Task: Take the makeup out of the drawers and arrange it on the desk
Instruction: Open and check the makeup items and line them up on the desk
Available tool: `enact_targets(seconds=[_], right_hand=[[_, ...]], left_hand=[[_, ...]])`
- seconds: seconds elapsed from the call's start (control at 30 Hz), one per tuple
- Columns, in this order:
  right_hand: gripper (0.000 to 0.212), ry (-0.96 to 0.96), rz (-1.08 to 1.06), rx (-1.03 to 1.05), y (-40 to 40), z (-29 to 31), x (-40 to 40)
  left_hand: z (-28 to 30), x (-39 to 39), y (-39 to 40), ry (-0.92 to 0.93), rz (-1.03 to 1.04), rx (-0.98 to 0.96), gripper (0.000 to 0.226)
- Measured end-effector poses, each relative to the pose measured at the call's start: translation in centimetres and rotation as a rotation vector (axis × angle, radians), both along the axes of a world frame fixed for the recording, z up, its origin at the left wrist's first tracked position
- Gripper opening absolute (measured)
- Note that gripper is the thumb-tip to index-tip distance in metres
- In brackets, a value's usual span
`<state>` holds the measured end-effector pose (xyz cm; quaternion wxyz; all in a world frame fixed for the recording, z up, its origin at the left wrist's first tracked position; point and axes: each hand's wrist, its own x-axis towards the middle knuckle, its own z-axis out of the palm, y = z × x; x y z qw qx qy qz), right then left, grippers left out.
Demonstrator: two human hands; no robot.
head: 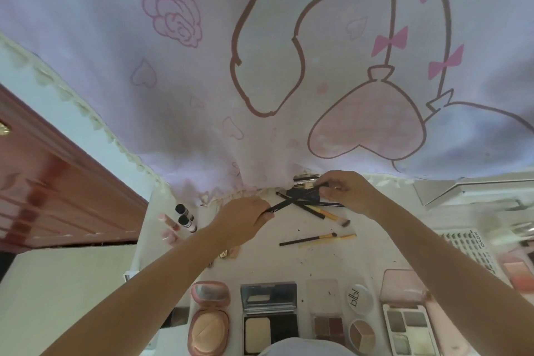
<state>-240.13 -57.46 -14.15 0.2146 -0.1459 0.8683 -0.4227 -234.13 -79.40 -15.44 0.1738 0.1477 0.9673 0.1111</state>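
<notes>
We see a thin black makeup brush (291, 200) held at both ends above the far middle of the desk (372, 251): the left hand (241, 218) has its fingers curled round the nearer, lower end, and the right hand (346, 191) pinches the far end between fingertips and thumb. Just under it lies a loose heap of brushes (315, 209), black and yellow handles crossing each other, touching the fringed hem of a pink cartoon-printed curtain (260, 66) that hangs behind the desk. A little nearer, two slim brushes (318, 238) lie side by side. To the left stand two small dark-capped bottles (185, 217) with pink tubes (169, 227) beside them. Along the near edge a row of compacts lies open (lids tipped back away from us): a pink powder compact (209, 318), a black-and-silver powder case (270, 315), a small brown eyeshadow palette (328, 322), a round compact (359, 316), and a pink eyeshadow palette (407, 324). At far right sits a tray of false lashes (468, 248).
</notes>
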Motion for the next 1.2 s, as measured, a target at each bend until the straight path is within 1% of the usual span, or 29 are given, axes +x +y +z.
enact_targets(seconds=[0.1, 0.2, 0.33, 0.4, 0.5, 0.6, 0.67, 0.73, 0.87, 1.0, 1.1, 1.2], right_hand=[[0.019, 0.025, 0.105, 0.137, -1.2, -1.2, -0.6], [0.022, 0.088, 0.308, 0.326, -3.2, -3.5, -1.3], [0.024, 0.166, 0.557, 0.551, -6.6, -7.0, -2.4], [0.027, 0.255, 0.654, 0.612, -8.2, -8.4, -2.8], [0.028, 0.358, 0.737, 0.625, -10.3, -9.7, -2.9], [0.028, 0.480, 0.751, 0.519, -11.8, -11.3, -3.1], [0.034, 0.443, 0.731, 0.480, -12.5, -12.3, -3.2], [0.036, 0.349, 0.752, 0.523, -12.7, -12.9, -3.1], [0.038, 0.329, 0.710, 0.540, -12.1, -12.0, -2.6], [0.039, 0.298, 0.638, 0.546, -7.9, -10.5, -1.1], [0.042, 0.252, 0.615, 0.632, -3.4, -10.1, 0.9], [0.047, 0.233, 0.602, 0.730, -0.9, -10.3, 2.8]], left_hand=[[-0.6, 0.1, 0.1, -0.060, 0.048, 0.005, 0.033], [-1.8, 0.9, 0.2, -0.138, 0.144, -0.002, 0.032], [-4.3, 1.8, 0.1, -0.232, 0.199, -0.140, 0.033], [-5.4, 1.9, 0.0, -0.255, 0.243, -0.168, 0.035], [-6.8, 2.2, 0.1, -0.289, 0.308, -0.189, 0.034], [-7.9, 2.2, -0.1, -0.329, 0.351, -0.250, 0.030], [-8.3, 2.0, -0.4, -0.344, 0.369, -0.287, 0.029], [-8.6, 2.0, -0.5, -0.356, 0.374, -0.317, 0.029], [-8.9, 2.2, -0.5, -0.373, 0.393, -0.323, 0.032], [-8.6, 2.3, -0.5, -0.309, 0.416, -0.277, 0.037], [-8.3, 2.4, -0.1, -0.230, 0.376, -0.233, 0.037], [-8.3, 2.2, 1.0, -0.200, 0.302, -0.201, 0.037]])
